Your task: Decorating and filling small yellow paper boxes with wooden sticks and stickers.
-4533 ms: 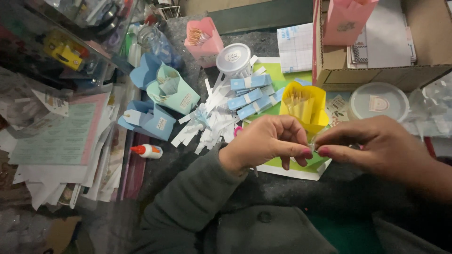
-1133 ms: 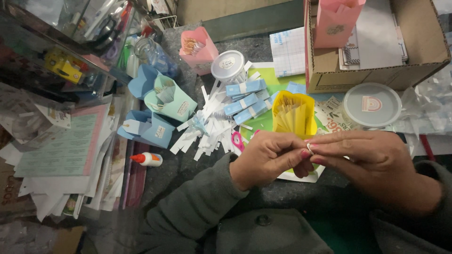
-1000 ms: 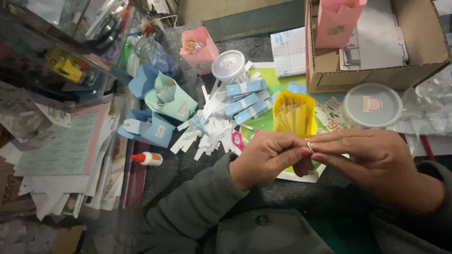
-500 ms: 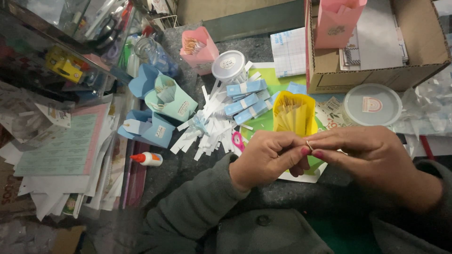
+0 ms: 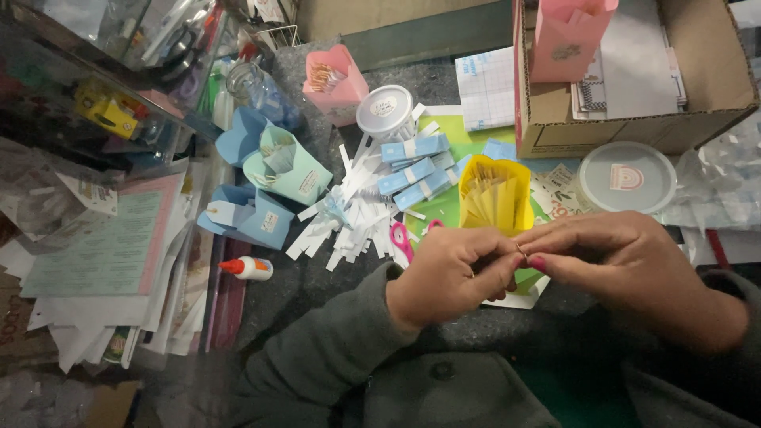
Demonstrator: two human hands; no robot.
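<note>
Both hands are pinched shut on one tiny thing: left hand (image 5: 448, 273) and right hand (image 5: 614, 257) meet fingertip to fingertip on a small pale clip-like piece (image 5: 521, 250), held in the air just in front of the yellow box (image 5: 495, 194), above the green mat (image 5: 464, 202). It is too small to say exactly what it is.

Risks, as I judge them:
- Grip area is minimal, so any twist or a slip between the nails could flick the piece out.
- If it drops, it could vanish among the white strips (image 5: 349, 218) or down onto the dark tabletop (image 5: 309, 273).
- The yellow box sits just beyond the knuckles, so a forward nudge could tip it.

Orientation: the piece reads as a short sliver, long axis running diagonally, upper-left to lower-right, mostly hidden by the fingertips. Which end leads I cannot tell.
</note>
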